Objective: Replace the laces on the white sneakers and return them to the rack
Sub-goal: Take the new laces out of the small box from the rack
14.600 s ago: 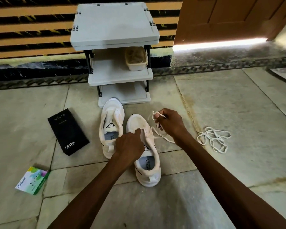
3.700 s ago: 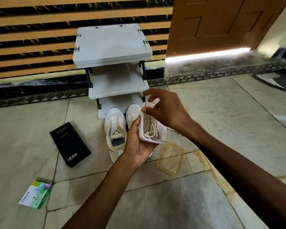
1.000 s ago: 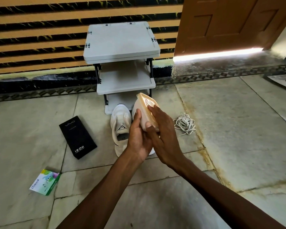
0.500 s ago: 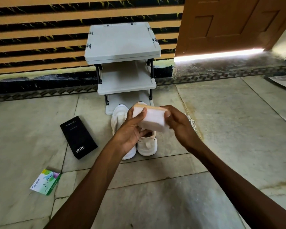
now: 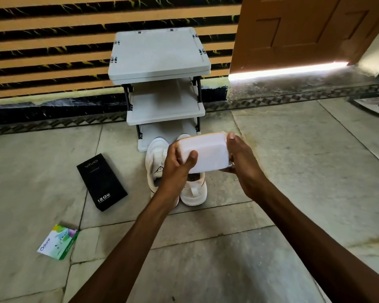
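Observation:
Both my hands hold a small rectangular plastic box (image 5: 206,153) above the floor, its pale base turned towards me. My left hand (image 5: 177,166) grips its left end with the thumb across the face. My right hand (image 5: 241,162) grips its right end. Below the box, two white sneakers lie side by side on the floor: the left sneaker (image 5: 157,158) and the right sneaker (image 5: 194,191), both partly hidden by my hands. Just behind them stands the grey three-shelf rack (image 5: 160,60), its shelves bare. The loose laces are hidden from view.
A black phone box (image 5: 101,181) lies on the stone floor left of the sneakers. A small green and white packet (image 5: 58,241) lies nearer me at the left. A wooden door (image 5: 304,29) with a raised sill is at the back right.
The box has been turned from edge-on between my palms to level, held at both ends, and has moved slightly right. The pile of loose laces right of the sneakers is now hidden behind my right hand.

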`<state>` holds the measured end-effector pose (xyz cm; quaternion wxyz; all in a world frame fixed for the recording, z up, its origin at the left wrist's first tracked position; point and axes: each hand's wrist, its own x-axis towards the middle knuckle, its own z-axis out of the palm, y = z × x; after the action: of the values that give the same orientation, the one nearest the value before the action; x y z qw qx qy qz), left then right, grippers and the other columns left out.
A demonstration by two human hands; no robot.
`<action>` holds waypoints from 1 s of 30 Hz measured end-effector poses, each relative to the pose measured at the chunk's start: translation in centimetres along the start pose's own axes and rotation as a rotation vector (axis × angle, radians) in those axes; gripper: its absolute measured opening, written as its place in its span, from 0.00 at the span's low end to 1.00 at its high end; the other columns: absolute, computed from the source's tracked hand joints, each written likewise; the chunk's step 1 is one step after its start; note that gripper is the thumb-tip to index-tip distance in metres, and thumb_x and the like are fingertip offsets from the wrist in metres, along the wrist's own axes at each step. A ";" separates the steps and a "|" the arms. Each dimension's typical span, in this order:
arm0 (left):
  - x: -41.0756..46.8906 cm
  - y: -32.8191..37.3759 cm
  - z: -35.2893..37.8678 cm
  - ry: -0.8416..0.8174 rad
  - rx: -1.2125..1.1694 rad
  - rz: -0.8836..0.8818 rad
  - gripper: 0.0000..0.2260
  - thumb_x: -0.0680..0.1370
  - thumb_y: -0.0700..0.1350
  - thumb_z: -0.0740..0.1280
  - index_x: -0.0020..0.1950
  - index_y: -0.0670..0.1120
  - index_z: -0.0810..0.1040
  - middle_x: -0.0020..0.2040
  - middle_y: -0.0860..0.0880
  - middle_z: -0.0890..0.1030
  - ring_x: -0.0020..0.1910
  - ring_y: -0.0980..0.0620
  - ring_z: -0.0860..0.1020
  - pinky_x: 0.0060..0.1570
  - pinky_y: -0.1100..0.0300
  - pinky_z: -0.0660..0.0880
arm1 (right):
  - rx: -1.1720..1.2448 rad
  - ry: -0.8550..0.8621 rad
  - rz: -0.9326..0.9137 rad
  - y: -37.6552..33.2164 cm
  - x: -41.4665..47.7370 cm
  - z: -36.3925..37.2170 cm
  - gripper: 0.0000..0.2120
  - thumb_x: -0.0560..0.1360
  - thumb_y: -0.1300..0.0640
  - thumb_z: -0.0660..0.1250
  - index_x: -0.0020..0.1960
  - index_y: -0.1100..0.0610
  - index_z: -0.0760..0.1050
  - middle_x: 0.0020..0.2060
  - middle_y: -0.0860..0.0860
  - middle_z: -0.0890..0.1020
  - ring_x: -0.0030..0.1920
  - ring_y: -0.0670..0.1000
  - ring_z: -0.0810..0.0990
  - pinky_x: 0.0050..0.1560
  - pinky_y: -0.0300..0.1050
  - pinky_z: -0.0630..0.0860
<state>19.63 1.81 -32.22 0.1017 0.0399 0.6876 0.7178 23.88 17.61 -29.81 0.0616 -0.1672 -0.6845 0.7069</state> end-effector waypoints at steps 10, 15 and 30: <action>0.1 0.7 -0.4 0.156 -0.136 -0.124 0.16 0.72 0.37 0.75 0.58 0.44 0.76 0.52 0.47 0.82 0.47 0.50 0.81 0.31 0.67 0.74 | -0.248 0.067 -0.132 1.8 0.7 0.5 0.19 0.77 0.51 0.69 0.67 0.53 0.74 0.55 0.52 0.80 0.54 0.55 0.81 0.44 0.56 0.84; 0.3 1.5 -0.9 0.099 -0.084 -0.129 0.17 0.72 0.39 0.74 0.59 0.45 0.75 0.53 0.47 0.81 0.47 0.50 0.78 0.26 0.70 0.71 | -0.080 -0.034 -0.021 1.4 0.5 -0.1 0.17 0.77 0.52 0.69 0.65 0.50 0.75 0.57 0.53 0.80 0.56 0.53 0.82 0.48 0.53 0.83; 0.1 2.7 -0.8 -0.127 -0.474 -0.417 0.20 0.78 0.55 0.66 0.66 0.47 0.73 0.60 0.44 0.80 0.57 0.44 0.80 0.55 0.43 0.77 | 0.359 -0.071 0.088 -0.9 0.6 0.4 0.06 0.80 0.64 0.59 0.51 0.57 0.74 0.44 0.51 0.76 0.45 0.48 0.75 0.45 0.44 0.73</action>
<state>19.13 0.93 -29.55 0.2960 -0.0818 0.4868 0.8177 23.03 17.46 -28.97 0.0353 -0.1585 -0.5409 0.8252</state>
